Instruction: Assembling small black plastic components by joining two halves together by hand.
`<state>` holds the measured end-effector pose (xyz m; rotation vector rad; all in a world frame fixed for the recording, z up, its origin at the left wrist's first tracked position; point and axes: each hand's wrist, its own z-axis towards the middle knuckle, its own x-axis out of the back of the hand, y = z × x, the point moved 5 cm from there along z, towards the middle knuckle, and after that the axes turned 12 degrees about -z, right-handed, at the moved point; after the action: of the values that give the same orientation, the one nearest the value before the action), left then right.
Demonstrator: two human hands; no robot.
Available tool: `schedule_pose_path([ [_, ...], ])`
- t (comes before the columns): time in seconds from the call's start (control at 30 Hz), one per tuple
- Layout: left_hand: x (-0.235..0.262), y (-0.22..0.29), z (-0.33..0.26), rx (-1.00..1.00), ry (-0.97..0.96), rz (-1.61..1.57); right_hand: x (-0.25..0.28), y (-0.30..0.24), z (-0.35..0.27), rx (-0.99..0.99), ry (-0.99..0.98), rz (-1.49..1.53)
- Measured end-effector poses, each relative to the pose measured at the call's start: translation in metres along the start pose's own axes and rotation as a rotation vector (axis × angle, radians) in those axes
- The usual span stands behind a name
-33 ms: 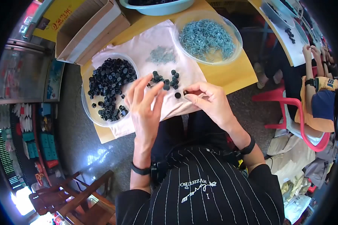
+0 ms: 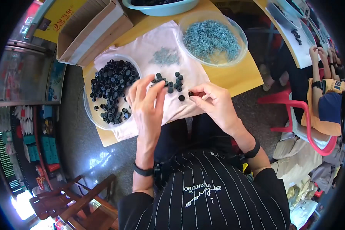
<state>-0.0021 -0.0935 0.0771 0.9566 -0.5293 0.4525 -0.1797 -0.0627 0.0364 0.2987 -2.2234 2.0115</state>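
The right hand [image 2: 219,107] pinches a small dark piece [image 2: 190,93] between thumb and forefinger, over wrinkled pale pink cloth [image 2: 142,43], near a round black knob [image 2: 181,97]. The left hand [image 2: 145,111] is loosely spread, fingers bare. Left, a round clear tub [image 2: 91,117] holds glossy black caps [image 2: 113,82]; far right, thin silvery pins [image 2: 211,38] tangle.

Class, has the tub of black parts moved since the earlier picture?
No: judged against the cardboard box, the tub of black parts shows no visible shift either way.
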Motion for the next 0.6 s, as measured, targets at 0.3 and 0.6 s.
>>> schedule_pose_path([
  [0.3, -0.036, -0.031, 0.046, -0.024, 0.09, 0.2, 0.002, 0.002, 0.003, 0.274, 0.151, -0.416],
  [0.6, -0.043, -0.042, 0.051, -0.007, 0.066, 0.255, 0.003, 0.003, 0.007, 0.288, 0.161, -0.427],
])
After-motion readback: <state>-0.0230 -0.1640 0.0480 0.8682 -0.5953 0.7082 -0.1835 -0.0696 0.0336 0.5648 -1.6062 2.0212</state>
